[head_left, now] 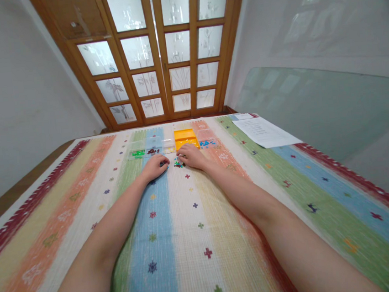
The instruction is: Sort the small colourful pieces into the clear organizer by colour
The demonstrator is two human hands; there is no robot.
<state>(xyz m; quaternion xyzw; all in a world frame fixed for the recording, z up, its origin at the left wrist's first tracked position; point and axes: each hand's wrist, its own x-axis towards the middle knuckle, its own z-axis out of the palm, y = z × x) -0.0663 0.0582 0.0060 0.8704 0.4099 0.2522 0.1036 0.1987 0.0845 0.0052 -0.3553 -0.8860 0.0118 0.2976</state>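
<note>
A small pile of mixed colourful pieces (178, 164) lies on the tablecloth between my hands. My left hand (154, 167) rests just left of it, fingers curled together; whatever they hold, if anything, is too small to make out. Over the front edge of an orange open box (183, 133) is my right hand (191, 155), its fingers bent down in a pinch beside the pile. Any piece in that pinch is hidden. Clear boxes stand in a row behind, with green pieces (138, 153), dark red pieces (153, 151), yellowish pieces (170, 149) and blue pieces (207, 143).
A striped tablecloth (187, 257) covers the table. Printed paper sheets (265, 131) lie at the far right, near a pale glass panel (314, 107) by the wall. Wooden doors with glass panes (162, 66) stand beyond the table's far edge.
</note>
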